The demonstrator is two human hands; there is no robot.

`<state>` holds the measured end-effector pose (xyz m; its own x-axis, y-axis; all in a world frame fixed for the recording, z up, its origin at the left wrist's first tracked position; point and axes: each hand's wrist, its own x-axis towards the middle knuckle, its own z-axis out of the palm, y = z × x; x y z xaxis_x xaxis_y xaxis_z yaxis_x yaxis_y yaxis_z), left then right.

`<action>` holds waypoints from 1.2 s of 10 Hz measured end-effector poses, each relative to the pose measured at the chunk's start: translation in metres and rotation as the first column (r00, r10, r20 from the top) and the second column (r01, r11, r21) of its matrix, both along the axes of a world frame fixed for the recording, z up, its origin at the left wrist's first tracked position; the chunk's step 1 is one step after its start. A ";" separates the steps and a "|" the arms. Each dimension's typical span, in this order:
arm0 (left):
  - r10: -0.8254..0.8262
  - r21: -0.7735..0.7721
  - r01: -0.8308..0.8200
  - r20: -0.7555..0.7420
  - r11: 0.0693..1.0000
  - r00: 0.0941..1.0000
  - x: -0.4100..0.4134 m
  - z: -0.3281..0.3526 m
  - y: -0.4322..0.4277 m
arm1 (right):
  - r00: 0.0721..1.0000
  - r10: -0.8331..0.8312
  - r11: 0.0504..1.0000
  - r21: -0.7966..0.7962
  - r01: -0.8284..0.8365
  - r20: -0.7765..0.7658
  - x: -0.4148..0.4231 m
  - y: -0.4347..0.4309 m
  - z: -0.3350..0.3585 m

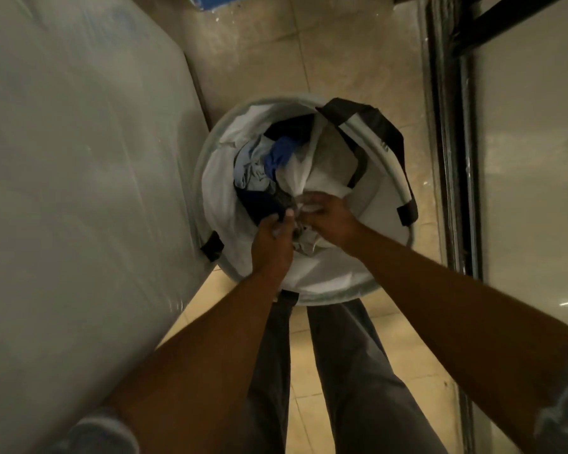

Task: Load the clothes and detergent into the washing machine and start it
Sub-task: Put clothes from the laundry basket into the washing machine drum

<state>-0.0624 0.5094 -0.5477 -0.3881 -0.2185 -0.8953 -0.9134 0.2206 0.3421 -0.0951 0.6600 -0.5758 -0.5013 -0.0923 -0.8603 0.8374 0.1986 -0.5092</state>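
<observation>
One washer (79, 178) is standing at left, touching one hamper (391, 231) on the floor. Unloading appears to be the step in hand. Clothes (263, 165), several, uncountable, are lying inside the hamper. Both grips are closing on cloth there: left hand (273, 244), right hand (332, 221). Next move likely calls for lifting the bundle across to the washer. Detergent is not showing.

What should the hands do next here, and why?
Probably lift the gathered bundle up out of the laundry basket. Both the left hand and right hand are already closed on the clothes inside it, and nothing has left the basket yet.
</observation>
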 end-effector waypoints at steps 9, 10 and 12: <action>-0.006 0.104 0.023 -0.161 0.994 0.987 0.065 0.080 -0.022 | 0.984 -0.061 0.981 -0.172 0.090 0.168 -0.006 0.022 0.019; 0.184 0.134 -0.159 -0.203 0.978 0.962 0.057 0.095 -0.023 | 0.959 -0.187 0.938 -0.251 0.238 0.213 0.007 0.023 0.063; 0.492 0.341 -0.479 0.054 0.808 0.869 0.026 0.136 -0.025 | 0.899 -0.322 0.797 -0.427 0.427 0.298 0.023 0.016 0.188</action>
<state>-0.0360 0.4843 -0.4119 -0.3435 -0.0789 -0.9358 -0.8569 -0.3816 0.3466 -0.0723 0.6764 -0.3882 -0.4039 -0.3516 -0.8446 0.8884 -0.3710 -0.2704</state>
